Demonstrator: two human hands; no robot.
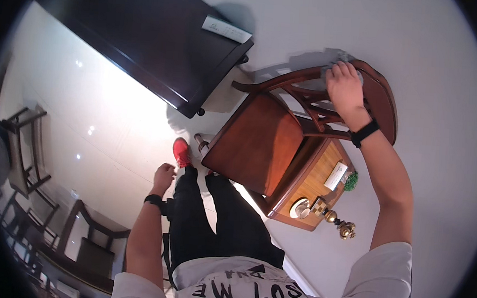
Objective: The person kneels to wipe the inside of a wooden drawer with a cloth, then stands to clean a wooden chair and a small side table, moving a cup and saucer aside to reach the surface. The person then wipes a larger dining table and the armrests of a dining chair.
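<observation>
My right hand (344,88) presses a grey cloth (359,77) onto the top rail of a reddish-brown wooden chair (255,142). The chair has an openwork back (312,106) and a smooth seat. Part of the cloth is hidden beneath my fingers. Low on the other side, my left hand (164,179) hangs beside my leg with its fingers loosely bent. Nothing shows in it, and it touches neither the chair nor any other furniture.
A small wooden table (306,182) beside the chair carries a cup on a saucer (300,208), a gold-and-black ornament (336,220), a white card (336,176) and a green plant (351,181). A dark cabinet (146,41) bears a printed sign (227,29). More chairs (27,152) stand at left.
</observation>
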